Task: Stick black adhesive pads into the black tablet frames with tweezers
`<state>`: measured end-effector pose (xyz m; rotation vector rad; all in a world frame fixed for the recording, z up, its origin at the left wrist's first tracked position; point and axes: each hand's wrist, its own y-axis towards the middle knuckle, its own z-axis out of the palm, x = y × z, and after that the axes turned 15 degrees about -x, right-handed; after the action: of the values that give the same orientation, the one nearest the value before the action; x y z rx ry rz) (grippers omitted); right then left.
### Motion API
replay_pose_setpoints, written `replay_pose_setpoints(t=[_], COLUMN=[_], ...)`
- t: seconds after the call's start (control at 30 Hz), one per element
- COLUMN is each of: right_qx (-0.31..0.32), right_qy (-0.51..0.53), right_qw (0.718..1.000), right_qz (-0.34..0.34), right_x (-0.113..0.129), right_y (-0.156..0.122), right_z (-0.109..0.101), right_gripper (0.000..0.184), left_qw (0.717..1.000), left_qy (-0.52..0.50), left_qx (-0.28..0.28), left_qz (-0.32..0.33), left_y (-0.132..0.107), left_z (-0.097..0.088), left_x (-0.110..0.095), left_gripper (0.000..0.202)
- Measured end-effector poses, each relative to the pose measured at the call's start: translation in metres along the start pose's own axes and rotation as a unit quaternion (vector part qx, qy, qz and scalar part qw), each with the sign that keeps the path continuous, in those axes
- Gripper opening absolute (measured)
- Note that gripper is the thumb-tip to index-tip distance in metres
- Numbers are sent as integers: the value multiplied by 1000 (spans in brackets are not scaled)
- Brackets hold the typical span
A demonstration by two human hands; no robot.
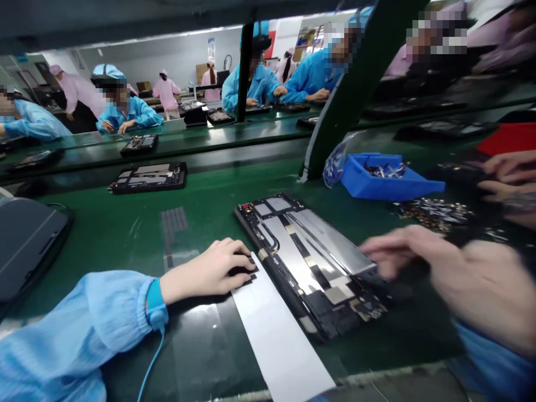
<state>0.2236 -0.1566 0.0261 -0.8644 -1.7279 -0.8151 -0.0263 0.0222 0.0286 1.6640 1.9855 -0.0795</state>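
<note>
My left hand [215,268] rests on the upper end of a white paper strip [282,340]. Its thumb and fingers are apart, with small black tabs showing on the paper between them. Just right of the strip lies an opened tablet-like device [307,251], its silver battery plates, dark flex cables and circuit board exposed. My right hand [469,273], smeared by motion, is at the device's right edge; whether it touches or holds anything cannot be made out. A blue wrist strap [156,301] with a cord is around my left wrist.
A blue bin [377,177] of small parts stands behind a loose parts pile [435,212]. Another opened device [148,177] lies at the back left. A grey machine [29,240] is at far left. A slanted green post [347,89] rises ahead. A co-worker's hands [511,173] are at right.
</note>
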Motion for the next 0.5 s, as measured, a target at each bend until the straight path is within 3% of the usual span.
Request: replay_pose_setpoints(t=[0.1,0.2,0.33,0.5], right_qx=[195,321,364,345], right_qy=[-23,-23,-35,-47], right_qw=[976,926,884,879], right_qz=[-94,-197,-291,-326], right_x=[36,52,46,36], right_y=[-17,-28,-30,-26], right_z=[46,76,87,85], right_gripper=[54,30,10,7], left_qw=[1000,999,999,999], left_qy=[12,28,31,24], left_qx=[19,38,40,40], left_qz=[1,10,13,12], left_y=[2,3,3,4], left_z=[-4,-7,-7,-5], left_x=[3,3,3,4], left_gripper=[21,22,19,20])
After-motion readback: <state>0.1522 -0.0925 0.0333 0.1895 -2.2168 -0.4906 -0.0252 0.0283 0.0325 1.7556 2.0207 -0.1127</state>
